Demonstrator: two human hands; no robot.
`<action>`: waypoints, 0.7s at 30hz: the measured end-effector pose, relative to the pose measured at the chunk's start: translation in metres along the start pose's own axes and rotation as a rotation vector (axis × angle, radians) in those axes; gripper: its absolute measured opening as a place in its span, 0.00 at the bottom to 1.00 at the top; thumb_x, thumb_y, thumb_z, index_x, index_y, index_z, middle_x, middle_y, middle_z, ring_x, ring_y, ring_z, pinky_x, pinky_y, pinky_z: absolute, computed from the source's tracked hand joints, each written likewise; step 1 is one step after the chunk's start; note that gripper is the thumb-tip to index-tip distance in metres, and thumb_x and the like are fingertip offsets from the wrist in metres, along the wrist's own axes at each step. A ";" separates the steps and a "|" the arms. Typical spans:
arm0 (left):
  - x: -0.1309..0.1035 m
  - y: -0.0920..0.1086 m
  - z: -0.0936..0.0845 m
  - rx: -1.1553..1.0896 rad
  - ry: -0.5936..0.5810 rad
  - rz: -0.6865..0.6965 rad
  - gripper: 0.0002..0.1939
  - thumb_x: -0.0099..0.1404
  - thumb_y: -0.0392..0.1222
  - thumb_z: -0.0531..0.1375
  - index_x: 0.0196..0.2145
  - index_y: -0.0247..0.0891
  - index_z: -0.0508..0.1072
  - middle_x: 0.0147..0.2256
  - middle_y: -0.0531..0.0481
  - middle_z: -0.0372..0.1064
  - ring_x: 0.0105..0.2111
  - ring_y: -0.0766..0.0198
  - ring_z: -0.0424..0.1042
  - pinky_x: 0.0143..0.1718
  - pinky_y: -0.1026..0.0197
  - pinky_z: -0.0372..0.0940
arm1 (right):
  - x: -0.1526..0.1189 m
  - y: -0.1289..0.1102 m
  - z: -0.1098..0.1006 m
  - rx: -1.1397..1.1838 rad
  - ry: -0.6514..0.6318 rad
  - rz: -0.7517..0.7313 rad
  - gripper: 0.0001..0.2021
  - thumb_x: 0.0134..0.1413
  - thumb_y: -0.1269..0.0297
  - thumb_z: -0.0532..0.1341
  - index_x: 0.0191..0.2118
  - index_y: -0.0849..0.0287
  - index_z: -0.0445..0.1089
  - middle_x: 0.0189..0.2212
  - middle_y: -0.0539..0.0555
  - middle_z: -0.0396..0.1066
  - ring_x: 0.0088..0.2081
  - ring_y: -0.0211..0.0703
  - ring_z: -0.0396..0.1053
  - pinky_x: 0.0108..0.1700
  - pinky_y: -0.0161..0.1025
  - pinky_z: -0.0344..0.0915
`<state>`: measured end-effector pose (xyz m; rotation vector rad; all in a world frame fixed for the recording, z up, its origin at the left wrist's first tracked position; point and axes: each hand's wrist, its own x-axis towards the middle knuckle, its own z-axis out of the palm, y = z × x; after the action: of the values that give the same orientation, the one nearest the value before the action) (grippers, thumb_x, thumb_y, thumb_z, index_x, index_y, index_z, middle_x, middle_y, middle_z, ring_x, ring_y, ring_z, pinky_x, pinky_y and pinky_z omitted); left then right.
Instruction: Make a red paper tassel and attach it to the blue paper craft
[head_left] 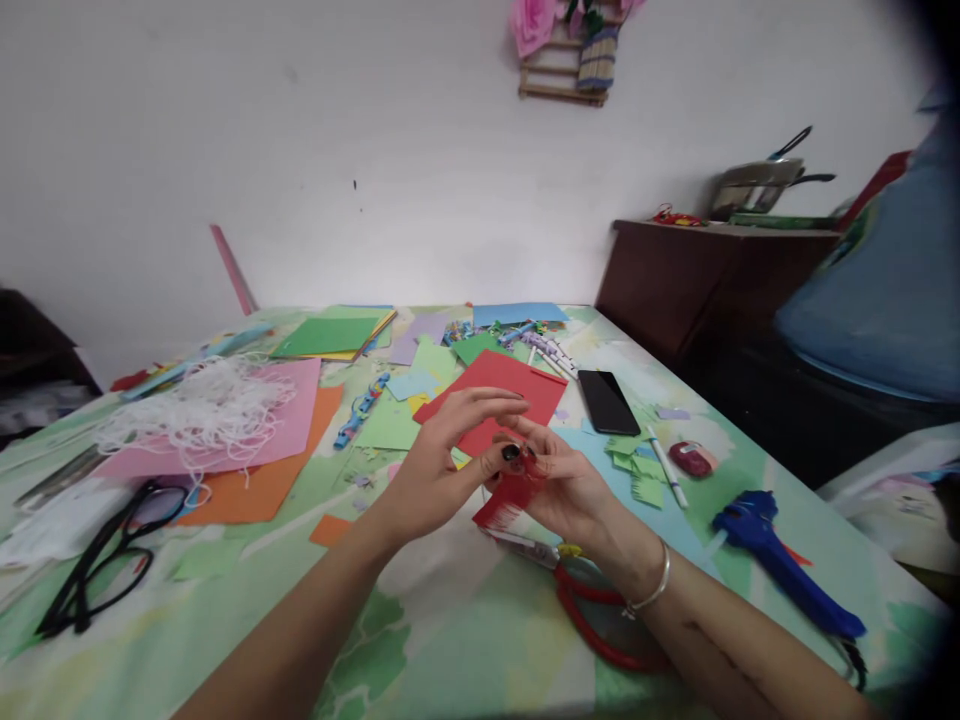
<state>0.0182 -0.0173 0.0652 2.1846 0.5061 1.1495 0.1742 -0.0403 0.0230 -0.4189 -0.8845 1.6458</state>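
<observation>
Between my two hands is a small strip of red paper (504, 503) with a fringed edge. My left hand (442, 470) pinches its upper part with thumb and fingertips. From the other side, my right hand (566, 485) grips the same strip, its fingers partly hidden behind it. Below my right hand lie scissors (600, 640) with red handles, their blades pointing left under the fringe. A red paper sheet (525, 375) lies on the table just beyond my hands. Fringed green paper pieces (637, 468) rest to the right of my right hand.
A blue glue gun (787, 570), a phone (607, 402) and a dark red mouse-shaped object (691, 458) lie on the right. Black glasses (97, 580) and white string (217, 410) on pink paper are at left. Green sheets (330, 335) are stacked at the back.
</observation>
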 end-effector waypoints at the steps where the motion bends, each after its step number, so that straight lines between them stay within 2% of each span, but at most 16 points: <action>1: 0.003 -0.003 0.002 -0.026 -0.039 0.000 0.12 0.65 0.37 0.57 0.46 0.45 0.74 0.50 0.44 0.69 0.54 0.55 0.66 0.54 0.50 0.64 | 0.000 0.000 0.000 0.016 -0.010 0.000 0.23 0.32 0.73 0.66 0.42 0.57 0.67 0.31 0.47 0.68 0.30 0.36 0.67 0.38 0.37 0.66; 4: 0.007 -0.013 0.005 -0.135 -0.107 0.020 0.09 0.65 0.38 0.58 0.41 0.44 0.77 0.47 0.43 0.71 0.53 0.53 0.67 0.54 0.48 0.63 | -0.003 0.002 0.000 0.053 -0.033 -0.003 0.19 0.34 0.74 0.64 0.38 0.55 0.67 0.31 0.47 0.69 0.31 0.37 0.67 0.38 0.36 0.66; 9: -0.001 -0.028 0.012 -0.381 -0.049 0.009 0.07 0.62 0.34 0.61 0.37 0.41 0.79 0.41 0.42 0.74 0.50 0.53 0.68 0.51 0.52 0.64 | -0.010 0.005 0.001 0.125 -0.052 0.048 0.15 0.39 0.73 0.64 0.38 0.55 0.66 0.29 0.46 0.68 0.30 0.36 0.67 0.39 0.38 0.67; 21: -0.018 -0.029 0.022 -0.462 0.103 -0.106 0.07 0.59 0.30 0.61 0.29 0.40 0.77 0.33 0.47 0.74 0.46 0.58 0.70 0.48 0.57 0.65 | -0.015 0.014 0.003 0.260 -0.004 0.210 0.14 0.36 0.74 0.66 0.35 0.58 0.70 0.26 0.46 0.68 0.25 0.34 0.64 0.36 0.37 0.66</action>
<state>0.0255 -0.0137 0.0251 1.6917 0.3516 1.1884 0.1668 -0.0563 0.0120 -0.3361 -0.6334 1.9266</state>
